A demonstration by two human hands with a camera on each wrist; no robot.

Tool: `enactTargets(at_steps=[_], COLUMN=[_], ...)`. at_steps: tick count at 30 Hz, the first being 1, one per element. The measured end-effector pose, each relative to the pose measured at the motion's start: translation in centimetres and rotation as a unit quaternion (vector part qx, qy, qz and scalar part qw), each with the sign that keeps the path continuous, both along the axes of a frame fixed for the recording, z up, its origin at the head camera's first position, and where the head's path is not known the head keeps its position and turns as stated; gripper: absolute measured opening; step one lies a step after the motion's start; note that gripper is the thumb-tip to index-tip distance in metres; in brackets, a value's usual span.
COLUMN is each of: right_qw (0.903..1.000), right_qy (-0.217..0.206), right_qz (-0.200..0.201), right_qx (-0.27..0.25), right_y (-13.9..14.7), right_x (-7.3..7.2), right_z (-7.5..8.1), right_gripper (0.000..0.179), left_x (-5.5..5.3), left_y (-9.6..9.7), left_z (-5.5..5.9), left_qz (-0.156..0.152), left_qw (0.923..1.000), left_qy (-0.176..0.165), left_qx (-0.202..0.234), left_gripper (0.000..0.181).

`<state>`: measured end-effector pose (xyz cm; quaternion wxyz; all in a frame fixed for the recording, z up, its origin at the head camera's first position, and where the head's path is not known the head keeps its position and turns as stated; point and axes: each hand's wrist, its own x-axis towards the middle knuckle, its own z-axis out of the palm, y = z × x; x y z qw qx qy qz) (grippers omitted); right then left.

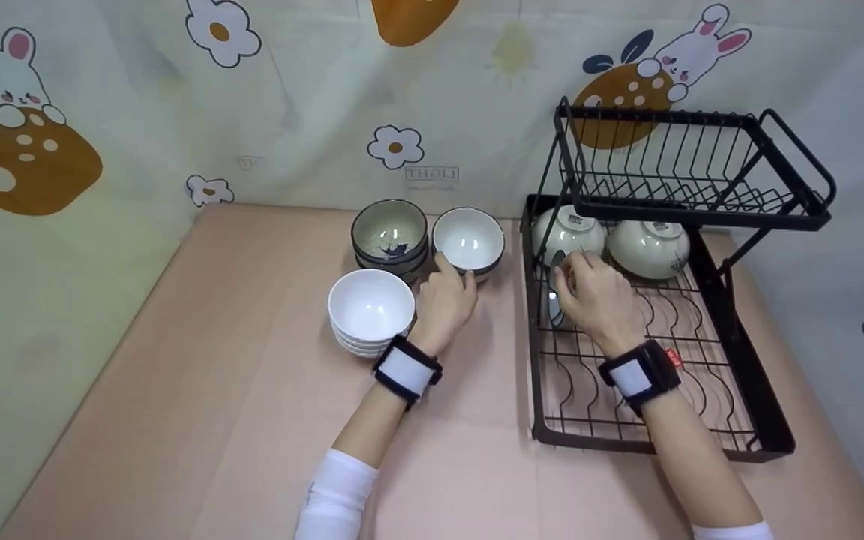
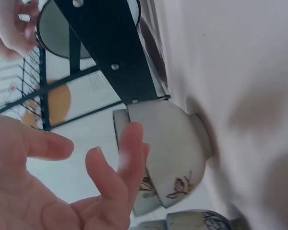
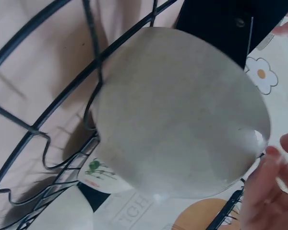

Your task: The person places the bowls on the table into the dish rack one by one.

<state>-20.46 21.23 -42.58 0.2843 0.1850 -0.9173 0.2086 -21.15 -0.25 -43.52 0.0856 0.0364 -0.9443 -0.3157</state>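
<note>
Between the thumb and fingers of the right hand (image 1: 598, 300), just inside the left side of the black rack (image 1: 751, 375), had a pale bowl (image 3: 182, 110) pinched at its edge. Held it on edge, not flat. Saw it as a thin oval from the head view; read its rim plane as roughly upright, long axis running away from the body along that rack side. Couldn't call mouth direction, left or right; ruled out straight up. Couldn't confirm contact with the wires either. Probably gripped at the edge to leave the lower side free of fingers. Noted a left upturned bowl (image 1: 568, 229) and a right upturned bowl (image 1: 649, 247) just beyond the right hand, foot rings up, likely set so for steady seating and draining. Saw nothing in the left hand (image 1: 443, 307), with fingers spread and loosely bent at a small dark-rimmed stack (image 1: 468, 240); couldn't verify touch. Saw a bigger dark-rimmed stack (image 1: 389, 232) beyond and left of that hand, plus a white stack (image 1: 372, 311) just beside it, also left. Mouths up, nested, likely to save room and offer rims to the fingers.
</note>
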Motion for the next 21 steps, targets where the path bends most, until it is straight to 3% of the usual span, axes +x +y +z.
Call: enactTargets(at_steps=[5, 8, 13, 21], right_qw=[0.9925, 0.9860, 0.9798, 0.9758], right_qy=[0.025, 0.013, -0.023, -0.019], right_qz=[0.119, 0.165, 0.196, 0.214], right_qx=[0.010, 0.021, 0.032, 0.041], right_y=[-0.5, -0.8, -1.0, -1.2], right_x=[0.2, 0.4, 0.6, 0.6], right_z=[-0.1, -0.2, -0.3, -0.6], right_gripper=[0.004, 0.004, 0.005, 0.006], left_x=[-1.5, -2.3, -3.4, -4.5], left_y=[0.2, 0.3, 0.7, 1.4], left_z=[-0.1, -0.3, -0.5, -0.8], left_qz=[0.037, 0.054, 0.085, 0.132], left_qw=[0.9987, 0.9976, 0.9953, 0.9876], left_qy=[-0.033, -0.042, -0.046, -0.051], left_qx=[0.012, 0.004, 0.007, 0.069], left_gripper=[0.039, 0.038, 0.039, 0.026])
